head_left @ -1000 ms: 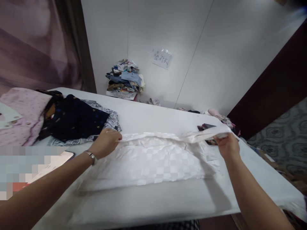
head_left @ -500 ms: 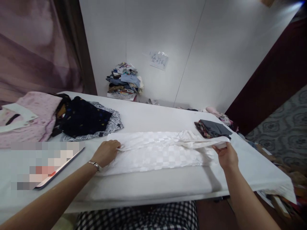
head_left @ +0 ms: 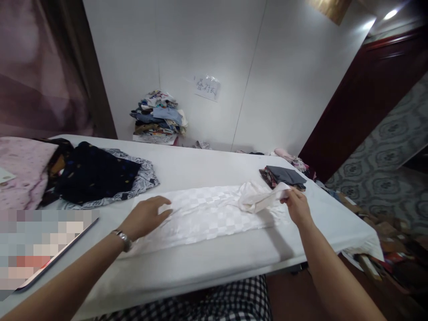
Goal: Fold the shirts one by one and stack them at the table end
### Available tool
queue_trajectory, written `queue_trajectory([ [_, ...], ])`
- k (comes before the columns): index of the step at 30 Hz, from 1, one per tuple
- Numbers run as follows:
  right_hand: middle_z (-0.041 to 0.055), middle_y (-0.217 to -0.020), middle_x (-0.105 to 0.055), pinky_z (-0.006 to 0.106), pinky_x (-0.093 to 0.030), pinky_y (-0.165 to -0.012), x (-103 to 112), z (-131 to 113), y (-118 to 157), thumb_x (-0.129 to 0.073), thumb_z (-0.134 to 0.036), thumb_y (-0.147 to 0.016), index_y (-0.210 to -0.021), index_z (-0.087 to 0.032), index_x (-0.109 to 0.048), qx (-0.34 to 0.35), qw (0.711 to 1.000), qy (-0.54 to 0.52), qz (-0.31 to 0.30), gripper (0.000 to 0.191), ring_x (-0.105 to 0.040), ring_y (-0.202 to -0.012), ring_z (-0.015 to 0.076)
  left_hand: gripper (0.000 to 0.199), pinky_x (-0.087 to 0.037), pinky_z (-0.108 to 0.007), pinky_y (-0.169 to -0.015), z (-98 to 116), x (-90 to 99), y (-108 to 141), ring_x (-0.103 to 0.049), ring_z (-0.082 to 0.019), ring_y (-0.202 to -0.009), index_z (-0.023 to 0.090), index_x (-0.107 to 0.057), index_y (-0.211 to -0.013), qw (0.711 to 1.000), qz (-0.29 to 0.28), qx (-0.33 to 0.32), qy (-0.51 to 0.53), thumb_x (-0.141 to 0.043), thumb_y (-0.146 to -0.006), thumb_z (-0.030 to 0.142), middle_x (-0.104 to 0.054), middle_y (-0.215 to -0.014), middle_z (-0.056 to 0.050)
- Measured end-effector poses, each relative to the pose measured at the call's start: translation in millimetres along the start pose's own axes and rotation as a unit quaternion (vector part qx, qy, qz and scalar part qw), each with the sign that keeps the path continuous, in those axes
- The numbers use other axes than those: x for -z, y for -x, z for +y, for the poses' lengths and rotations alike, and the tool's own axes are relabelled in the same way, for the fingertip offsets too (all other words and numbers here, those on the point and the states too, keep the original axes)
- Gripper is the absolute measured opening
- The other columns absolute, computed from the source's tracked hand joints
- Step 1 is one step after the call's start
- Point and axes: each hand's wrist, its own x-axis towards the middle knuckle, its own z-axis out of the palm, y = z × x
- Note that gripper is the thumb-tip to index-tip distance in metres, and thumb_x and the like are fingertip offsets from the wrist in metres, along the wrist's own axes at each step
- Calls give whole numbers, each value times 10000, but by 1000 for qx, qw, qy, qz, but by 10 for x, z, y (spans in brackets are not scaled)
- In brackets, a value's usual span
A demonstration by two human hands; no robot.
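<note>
A white shirt (head_left: 200, 216) with a woven check pattern lies in a long folded strip across the white table. My left hand (head_left: 147, 217) is over its left end, thumb and fingers apart, with nothing held between them. At the other end, my right hand (head_left: 298, 206) pinches the end of a white sleeve (head_left: 264, 199) and holds it up off the table. Near my right hand, the sleeve is loose and bunched where it meets the folded strip. My right fingertips are partly hidden by the cloth.
Behind my right hand sits a folded dark grey garment (head_left: 286, 175) on plaid cloth. Dark printed clothes (head_left: 100, 171) and a pink garment (head_left: 23, 167) lie at the left, above a blurred tablet-like device (head_left: 50, 249). A clothes pile (head_left: 158, 116) stands beyond the table (head_left: 194, 165).
My left hand has let go of the shirt and opened. My right hand has drawn the sleeve end up and inward, so the sleeve is slacker. The view has shifted to the right.
</note>
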Motion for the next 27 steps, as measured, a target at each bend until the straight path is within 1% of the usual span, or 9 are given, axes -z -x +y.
queue_trajectory([
  [3,24,-785,-692,240,-458,-522,-236,-191,138,-615,-339,-775,-937,-190,-724,45,968,151,-194,246,-556,-583,119,398,-420,-379,-995,554,-58,-109,-569,-244,-1114,222,-608,-1122,990,28,-106,90,-482,-829,460,-626,-1230,-63],
  [6,36,-890,-723,266,-483,-668,-489,-330,329,-521,-255,-849,-1014,-228,-718,108,877,280,-376,258,-635,-739,155,513,-344,-405,-1095,1165,-292,-161,-454,-231,-1278,245,-495,-1292,960,10,-222,169,-556,-816,426,-521,-1378,-68],
  [9,39,-894,-724,273,-465,-728,-640,-350,479,-496,-207,-864,-969,-232,-712,175,814,381,-401,241,-646,-808,170,714,-318,-454,-1115,1634,-606,-203,-374,-254,-1348,260,-368,-1395,939,-11,-275,208,-648,-756,409,-419,-1463,-99],
  [12,41,-870,-717,266,-457,-731,-631,-306,535,-495,-205,-870,-903,-223,-698,200,794,415,-398,207,-642,-813,172,744,-291,-499,-1119,1868,-816,-294,-280,-281,-1398,251,-363,-1395,932,-3,-311,186,-673,-725,343,-332,-1513,-119],
  [15,36,-844,-709,262,-453,-708,-523,-258,528,-481,-208,-881,-911,-225,-687,211,787,410,-409,209,-638,-784,168,474,-179,-546,-1149,1905,-861,-411,-234,-287,-1416,252,-561,-1185,920,20,-373,114,-647,-721,214,-360,-1501,-88],
  [18,38,-842,-706,263,-451,-696,-406,-211,507,-465,-223,-900,-932,-231,-685,209,808,402,-376,223,-638,-775,168,168,-132,-561,-1149,1854,-822,-479,-320,-286,-1376,232,-636,-856,921,20,-384,69,-585,-732,132,-569,-1313,-73],
  [21,31,-820,-699,261,-450,-685,-320,-157,484,-461,-232,-909,-915,-236,-689,195,838,382,-337,228,-637,-763,163,101,-207,-565,-1115,1806,-740,-481,-536,-265,-1176,231,-597,-769,945,6,-307,108,-540,-762,148,-689,-1022,-45],
  [23,28,-805,-696,264,-450,-678,-277,-122,459,-463,-237,-907,-905,-235,-690,188,852,371,-318,227,-635,-754,166,73,-361,-514,-1024,1792,-657,-466,-636,-208,-907,236,-574,-775,953,-20,-234,190,-512,-796,203,-693,-858,-14],
  [27,31,-798,-701,270,-454,-658,-233,-85,367,-475,-273,-899,-838,-222,-696,168,889,332,-268,235,-631,-737,175,118,-499,-329,-705,1815,-540,-420,-613,-156,-691,232,-544,-806,920,-46,-104,375,-469,-843,314,-651,-707,1],
])
